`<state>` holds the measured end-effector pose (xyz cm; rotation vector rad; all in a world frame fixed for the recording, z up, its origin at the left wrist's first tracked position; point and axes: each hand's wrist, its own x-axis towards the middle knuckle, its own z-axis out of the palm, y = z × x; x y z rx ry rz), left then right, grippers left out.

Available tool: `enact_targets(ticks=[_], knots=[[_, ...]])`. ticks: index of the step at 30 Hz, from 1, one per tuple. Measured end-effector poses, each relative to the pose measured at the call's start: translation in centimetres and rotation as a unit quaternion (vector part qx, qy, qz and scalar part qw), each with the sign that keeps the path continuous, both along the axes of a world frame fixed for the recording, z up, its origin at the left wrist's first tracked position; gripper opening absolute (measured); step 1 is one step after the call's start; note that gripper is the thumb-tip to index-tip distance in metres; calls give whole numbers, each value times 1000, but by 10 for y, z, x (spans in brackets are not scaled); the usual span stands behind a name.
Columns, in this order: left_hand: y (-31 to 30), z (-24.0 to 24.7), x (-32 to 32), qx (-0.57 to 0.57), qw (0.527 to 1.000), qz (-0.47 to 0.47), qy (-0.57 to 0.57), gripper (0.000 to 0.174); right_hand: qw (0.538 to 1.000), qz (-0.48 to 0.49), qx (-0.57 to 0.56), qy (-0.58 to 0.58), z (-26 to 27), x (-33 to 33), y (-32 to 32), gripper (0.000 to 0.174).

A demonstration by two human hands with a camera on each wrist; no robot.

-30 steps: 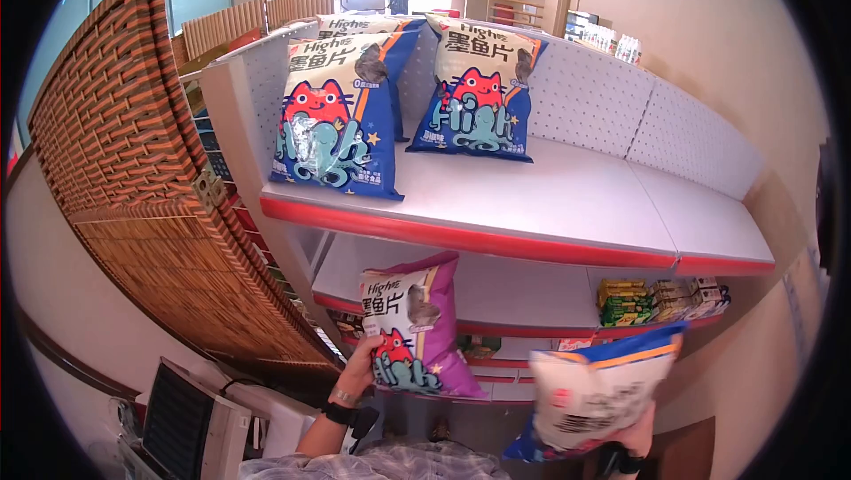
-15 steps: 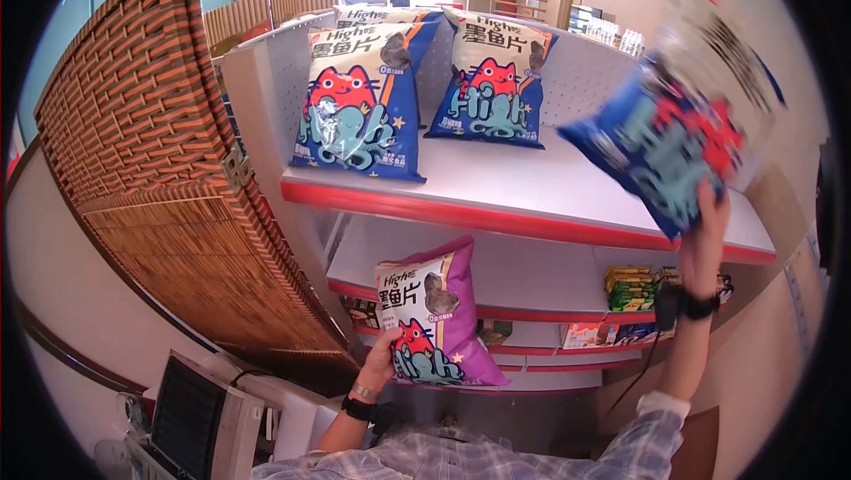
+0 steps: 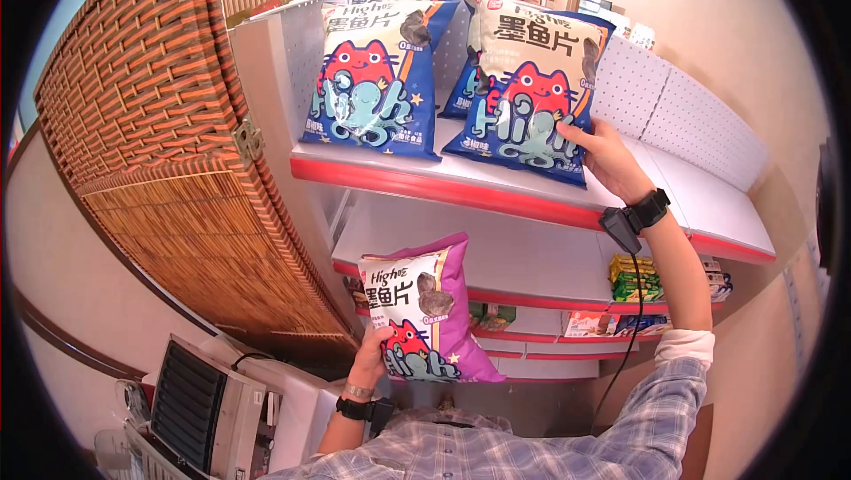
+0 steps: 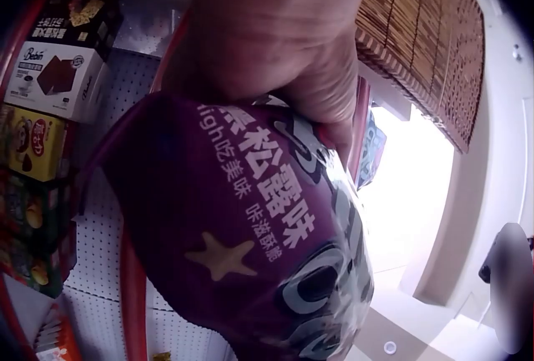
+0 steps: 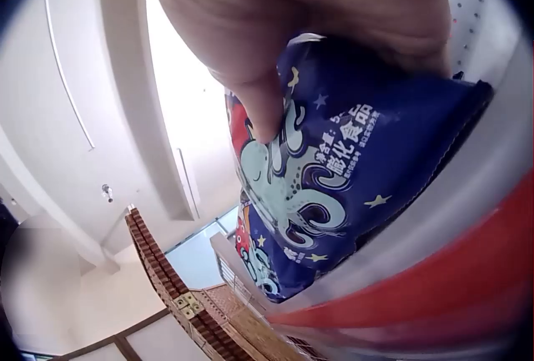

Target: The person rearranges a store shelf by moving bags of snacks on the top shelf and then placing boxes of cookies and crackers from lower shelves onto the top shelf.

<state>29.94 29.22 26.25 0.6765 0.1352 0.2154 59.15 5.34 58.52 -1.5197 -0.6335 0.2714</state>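
Note:
My right hand (image 3: pixel 613 161) grips the lower right side of a blue-and-cream chip bag (image 3: pixel 536 59), its thumb on the printed front. That bag stands upright at the front of the top shelf (image 3: pixel 700 201), overlapping another blue bag (image 3: pixel 459 97) behind it. To its left stands a further blue chip bag (image 3: pixel 377 81), with one more behind. Lower down, my left hand (image 3: pixel 369 361) holds a purple-and-white chip bag (image 3: pixel 425 312) by its left side, in front of the lower shelves. In the left wrist view the purple bag (image 4: pixel 209 202) hangs beneath the fingers.
A red strip (image 3: pixel 425 179) edges the top shelf. Small boxed and packaged snacks (image 3: pixel 634 280) sit on the lower shelves at right. A woven screen (image 3: pixel 151 125) stands close on the left, above a grey appliance (image 3: pixel 199 409). A cable (image 3: pixel 631 329) hangs from the right wrist.
My right hand has brought its blue bag from low right, up past the shelf's right side, and left onto the top shelf's front. The left hand keeps the purple bag at about the same place.

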Motion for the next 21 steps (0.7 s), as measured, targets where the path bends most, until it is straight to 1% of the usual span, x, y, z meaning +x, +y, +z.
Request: enact_targets(ticks=[1, 2, 3, 5, 6, 8, 11, 12, 13, 15, 16, 17, 18, 19, 20, 21], knots=[[0, 1, 0, 6, 1000, 4, -5, 53, 999, 14, -21, 20, -2, 3, -1, 54], [0, -1, 0, 5, 1000, 3, -3, 53, 999, 25, -45, 4, -3, 4, -4, 54], [0, -2, 1, 11, 1000, -3, 1, 53, 999, 23, -46, 6, -2, 3, -5, 54], [-1, -2, 4, 18, 1000, -14, 8, 53, 986, 10, -142, -92, 2, -3, -8, 54], [-4, 0, 6, 25, 999, -22, 6, 52, 986, 6, -142, -88, 5, -8, -9, 54], [-7, 2, 12, 32, 998, -48, 0, 52, 965, -2, -215, -148, 9, -17, -8, 59], [-18, 0, 23, 33, 998, -53, 3, 54, 968, 12, -202, -146, -1, -9, -6, 62], [-20, 4, 26, 39, 997, -70, 4, 56, 967, 12, -207, -148, 0, -11, -4, 65], [-23, 4, 28, 40, 996, -75, 9, 56, 968, 8, -207, -143, -1, -10, -3, 65], [-28, 5, 33, 42, 995, -88, 3, 57, 965, -6, -200, -169, -7, -8, 0, 66], [-30, 4, 34, 43, 995, -94, 0, 58, 969, -20, -171, -177, -8, -13, 0, 70], [-31, 4, 34, 44, 994, -98, 3, 58, 970, -24, -171, -173, -14, -13, -6, 70], [-33, 3, 35, 54, 994, -96, -3, 58, 957, -99, -132, -239, -21, -11, -14, 69], [-34, 3, 36, 64, 994, -93, -10, 59, 933, -173, -93, -303, -22, -19, -16, 68], [-36, 5, 34, 67, 994, -87, 1, 60, 910, -187, -59, -366, -22, -39, -27, 63], [-35, 3, 34, 66, 994, -89, 1, 60, 882, -198, -26, -427, -20, -76, -37, 58]])
